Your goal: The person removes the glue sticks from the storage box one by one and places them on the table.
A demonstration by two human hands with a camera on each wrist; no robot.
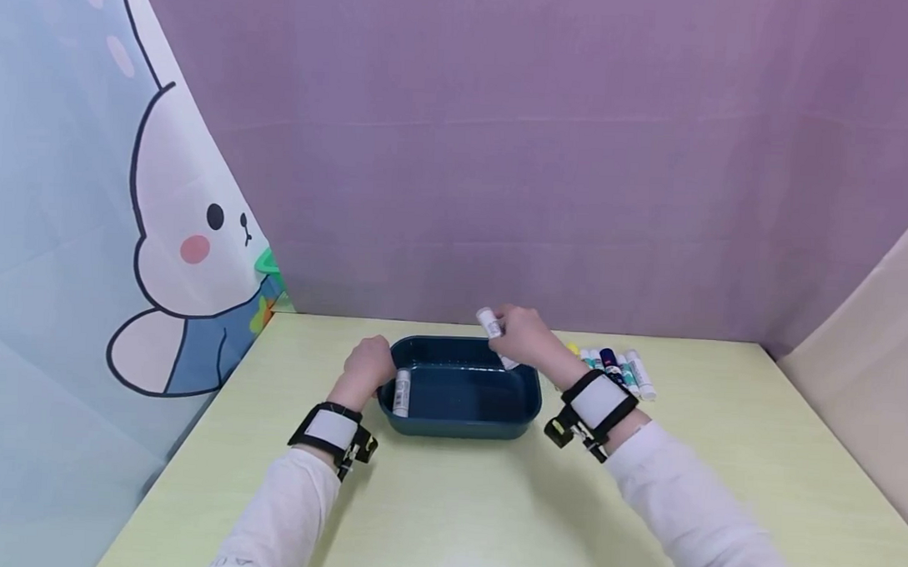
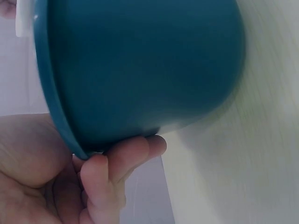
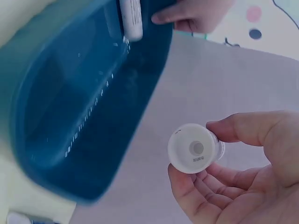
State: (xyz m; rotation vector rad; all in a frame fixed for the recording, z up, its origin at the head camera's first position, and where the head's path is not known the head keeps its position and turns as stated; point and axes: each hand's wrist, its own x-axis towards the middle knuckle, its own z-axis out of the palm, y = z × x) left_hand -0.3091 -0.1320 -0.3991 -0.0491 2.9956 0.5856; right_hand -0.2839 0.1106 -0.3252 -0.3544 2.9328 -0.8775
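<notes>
A dark teal plastic basin (image 1: 465,394) stands on the table. My left hand (image 1: 369,365) grips its left end, with the thumb side over the rim and fingertips against the outer wall (image 2: 145,74) in the left wrist view. Inside, along the left end, lies a white glue stick (image 1: 401,393). Above the basin's back right part, my right hand (image 1: 528,336) holds another white glue stick (image 1: 489,321), tilted. The right wrist view shows this glue stick's round base (image 3: 192,149) pinched between thumb and fingers, outside the basin's rim there.
To the right of the basin, several glue sticks (image 1: 641,375) lie side by side on the pale yellow table (image 1: 446,500), one with a dark blue body (image 1: 610,364); my right wrist partly covers them. A purple cloth (image 1: 504,152) hangs behind the table.
</notes>
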